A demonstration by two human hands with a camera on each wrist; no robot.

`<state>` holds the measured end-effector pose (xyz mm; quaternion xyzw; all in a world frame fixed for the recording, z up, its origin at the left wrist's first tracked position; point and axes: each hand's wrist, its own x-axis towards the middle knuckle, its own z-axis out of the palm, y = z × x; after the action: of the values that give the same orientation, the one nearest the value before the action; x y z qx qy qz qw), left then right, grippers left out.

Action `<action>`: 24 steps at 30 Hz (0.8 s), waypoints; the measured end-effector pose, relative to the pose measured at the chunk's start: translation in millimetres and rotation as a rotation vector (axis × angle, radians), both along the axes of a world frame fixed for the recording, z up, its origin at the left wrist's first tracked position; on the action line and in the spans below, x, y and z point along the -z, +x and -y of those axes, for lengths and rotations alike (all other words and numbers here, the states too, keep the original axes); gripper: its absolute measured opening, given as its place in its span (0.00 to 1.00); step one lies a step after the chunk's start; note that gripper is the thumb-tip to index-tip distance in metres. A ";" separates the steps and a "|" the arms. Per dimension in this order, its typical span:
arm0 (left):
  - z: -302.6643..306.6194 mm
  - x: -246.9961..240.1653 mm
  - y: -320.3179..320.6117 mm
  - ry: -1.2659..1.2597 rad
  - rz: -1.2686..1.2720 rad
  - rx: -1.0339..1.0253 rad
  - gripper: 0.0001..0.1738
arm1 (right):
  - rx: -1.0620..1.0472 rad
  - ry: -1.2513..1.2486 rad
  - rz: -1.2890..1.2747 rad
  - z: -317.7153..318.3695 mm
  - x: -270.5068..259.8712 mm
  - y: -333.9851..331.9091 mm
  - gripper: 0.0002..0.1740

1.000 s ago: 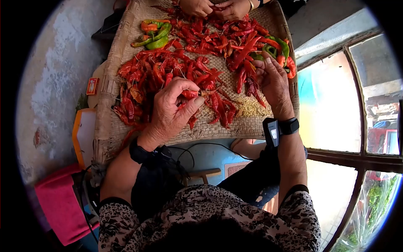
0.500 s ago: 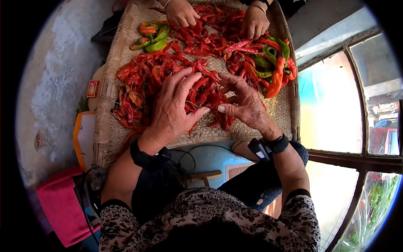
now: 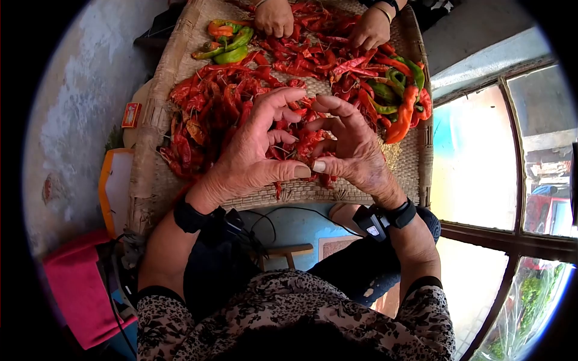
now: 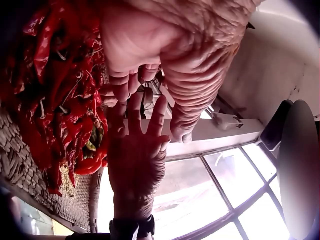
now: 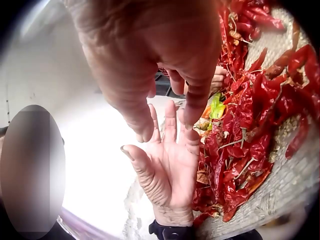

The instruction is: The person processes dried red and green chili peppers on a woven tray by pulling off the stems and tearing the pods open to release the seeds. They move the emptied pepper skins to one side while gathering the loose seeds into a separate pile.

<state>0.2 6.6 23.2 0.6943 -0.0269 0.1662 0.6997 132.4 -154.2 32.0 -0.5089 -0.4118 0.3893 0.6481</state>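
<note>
My left hand (image 3: 253, 144) and right hand (image 3: 355, 141) hover over the near part of a woven tray (image 3: 150, 129), palms facing. Their fingers are loosely bent and the two thumb tips almost meet. Nothing shows between the fingers of either hand. In the left wrist view the right hand (image 4: 137, 167) is spread, and the right wrist view shows the left palm (image 5: 172, 165) bare. Dried red chili peppers (image 3: 208, 96) lie heaped beneath and beyond both hands, many with stems on; the hands hide part of the heap.
Green and orange peppers (image 3: 232, 54) lie at the tray's far left, with more fresh peppers (image 3: 406, 111) by its right rim. Pale seeds (image 3: 392, 157) are scattered near the right hand. Another person's two hands (image 3: 274, 19) touch chilies at the far side. A window (image 3: 469, 156) stands at right.
The red chili pepper in my left hand is gone. My right hand has come left from the right-hand peppers to face the left. The other person's hands have parted and reached into the heap.
</note>
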 end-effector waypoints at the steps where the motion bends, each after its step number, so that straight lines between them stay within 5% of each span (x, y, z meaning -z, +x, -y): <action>1: -0.2 -0.1 -0.2 -0.001 0.000 -0.001 0.54 | -0.008 -0.007 0.022 0.1 1.3 0.5 0.51; 11: 3.1 0.1 -0.7 -0.021 -0.009 0.017 0.54 | -0.011 -0.020 0.072 1.8 -1.6 -1.3 0.48; 14: 0.5 -1.3 -3.4 0.015 -0.030 -0.021 0.44 | 0.064 0.003 0.086 8.7 -4.8 11.7 0.36; 16: 0.8 -1.7 -3.8 0.029 -0.070 -0.049 0.37 | 0.167 -0.253 0.249 14.5 0.5 28.4 0.23; 17: 2.0 0.2 -4.3 0.269 -0.124 -0.038 0.27 | 0.264 -0.270 0.510 12.1 7.7 29.8 0.14; 18: 3.7 2.6 -4.7 0.511 -0.176 -0.025 0.18 | 0.270 -0.269 0.508 12.6 15.1 33.0 0.14; 20: 11.2 11.5 -3.1 0.623 -0.112 -0.040 0.12 | 0.210 -0.495 1.115 15.0 24.2 37.7 0.14; 22: 13.2 19.9 -2.4 1.144 0.090 -0.119 0.16 | 0.197 -0.534 1.069 16.3 24.6 29.8 0.12; 24: 13.4 21.8 -2.1 1.175 0.067 -0.129 0.19 | 0.209 -0.535 1.062 15.8 30.9 26.6 0.12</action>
<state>-2.0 -6.7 1.5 0.9601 -0.0940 0.1874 0.1851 159.0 -170.1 1.1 -0.8166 -0.5149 0.1064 0.2383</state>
